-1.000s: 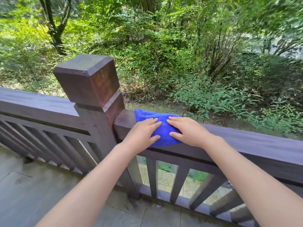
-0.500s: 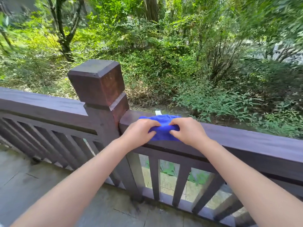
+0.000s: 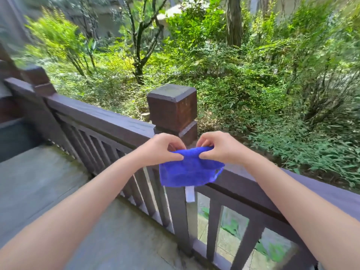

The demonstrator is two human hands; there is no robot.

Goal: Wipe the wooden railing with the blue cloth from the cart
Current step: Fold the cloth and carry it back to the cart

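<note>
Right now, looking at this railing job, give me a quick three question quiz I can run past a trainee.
1. True or false: the blue cloth is lying flat on the railing.
2. Which hands grip the cloth? A) left only B) right only C) both
3. Fill in: a small white ____ hangs from the cloth's bottom edge.

Key
1. False: it is lifted, pinched along its top edge and hanging in front of the post.
2. C: the left hand and right hand each pinch the top edge.
3. Tag.
</note>
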